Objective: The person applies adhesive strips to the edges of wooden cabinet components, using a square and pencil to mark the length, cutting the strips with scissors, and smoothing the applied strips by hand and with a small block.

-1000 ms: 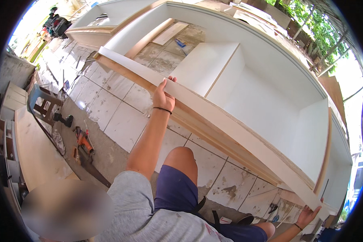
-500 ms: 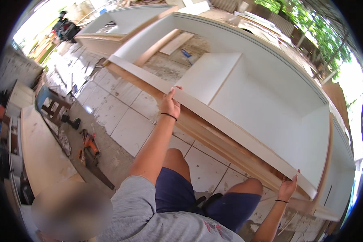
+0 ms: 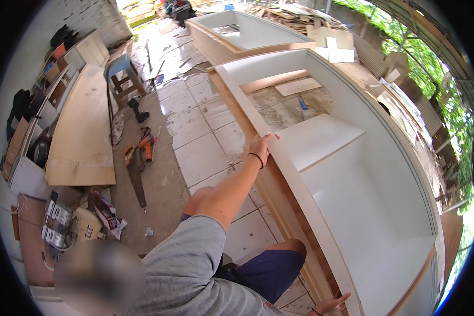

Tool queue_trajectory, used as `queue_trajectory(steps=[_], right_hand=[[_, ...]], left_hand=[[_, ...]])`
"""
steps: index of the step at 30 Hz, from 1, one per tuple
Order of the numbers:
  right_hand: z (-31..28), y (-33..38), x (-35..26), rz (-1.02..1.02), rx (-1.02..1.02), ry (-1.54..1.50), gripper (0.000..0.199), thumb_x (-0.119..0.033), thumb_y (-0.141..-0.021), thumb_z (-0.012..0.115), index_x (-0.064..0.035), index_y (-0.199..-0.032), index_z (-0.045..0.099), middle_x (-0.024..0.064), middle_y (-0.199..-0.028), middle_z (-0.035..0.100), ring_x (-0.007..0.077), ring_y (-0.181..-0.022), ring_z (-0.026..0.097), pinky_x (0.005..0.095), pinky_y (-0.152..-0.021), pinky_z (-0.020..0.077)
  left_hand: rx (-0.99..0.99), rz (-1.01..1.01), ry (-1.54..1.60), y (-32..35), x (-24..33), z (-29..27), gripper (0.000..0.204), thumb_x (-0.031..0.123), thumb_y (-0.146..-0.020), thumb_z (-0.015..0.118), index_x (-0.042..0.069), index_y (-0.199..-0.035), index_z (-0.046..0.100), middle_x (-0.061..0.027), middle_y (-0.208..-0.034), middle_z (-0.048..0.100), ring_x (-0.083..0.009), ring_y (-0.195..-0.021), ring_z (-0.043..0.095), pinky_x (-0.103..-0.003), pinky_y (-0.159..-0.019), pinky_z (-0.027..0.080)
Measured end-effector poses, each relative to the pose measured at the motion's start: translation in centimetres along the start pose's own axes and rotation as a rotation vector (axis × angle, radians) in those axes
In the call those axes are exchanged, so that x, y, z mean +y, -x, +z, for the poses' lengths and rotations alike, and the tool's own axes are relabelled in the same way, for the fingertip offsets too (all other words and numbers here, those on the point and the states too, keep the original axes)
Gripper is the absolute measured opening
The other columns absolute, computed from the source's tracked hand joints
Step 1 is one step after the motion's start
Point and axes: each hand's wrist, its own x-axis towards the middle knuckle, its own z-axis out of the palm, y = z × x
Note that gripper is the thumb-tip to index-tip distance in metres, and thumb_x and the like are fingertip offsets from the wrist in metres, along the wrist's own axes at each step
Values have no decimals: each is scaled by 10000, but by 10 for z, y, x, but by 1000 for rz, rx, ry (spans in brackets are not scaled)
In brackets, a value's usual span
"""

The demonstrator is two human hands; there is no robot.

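Observation:
A long white wooden strip [image 3: 292,176] runs along the near edge of a large white cabinet [image 3: 405,163] that lies on the floor with its inside facing up. My left hand [image 3: 261,147] is closed on this strip near its middle, fingers wrapped over its edge. Farther down, at the lower rim of the picture, my right hand [image 3: 333,304] holds the strip's near part; one finger stretches over the strip and the other fingers are partly hidden. A bare wood rail [image 3: 300,226] shows beside the strip, on my side.
A second white cabinet [image 3: 210,45] lies beyond. On the left floor are a handsaw [image 3: 137,181], an orange power tool [image 3: 146,145], a black drill [image 3: 137,110] and a stool [image 3: 122,79]. A plywood panel [image 3: 84,137] lies at the far left. A blue tube [image 3: 303,102] is inside the frame.
My view has turned to the left, so the cabinet sits steeper in the picture and more of the left floor shows. Both hands stay at the strip, the right now near the lower rim.

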Motion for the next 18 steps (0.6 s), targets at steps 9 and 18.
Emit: queue_trajectory(steps=[9, 18], right_hand=[[-15, -34, 54, -461, 114, 307, 398, -260, -969, 485, 10, -1250, 563, 307, -947, 649, 430, -867, 628, 508, -748, 504], [-72, -28, -8, -610, 310, 676, 423, -283, -895, 549, 17, -1191, 584, 294, -964, 647, 424, -888, 628, 514, -754, 507]], left_hand=[[-68, -54, 22, 19, 6, 7, 211, 164, -961, 564, 41, -1126, 515, -95, -959, 660, -183, -821, 655, -303, -674, 556], [-270, -158, 38, 30, 7, 7, 214, 168, -1000, 478, 23, -1156, 493, -116, -1040, 626, -184, -889, 639, -319, -733, 567]])
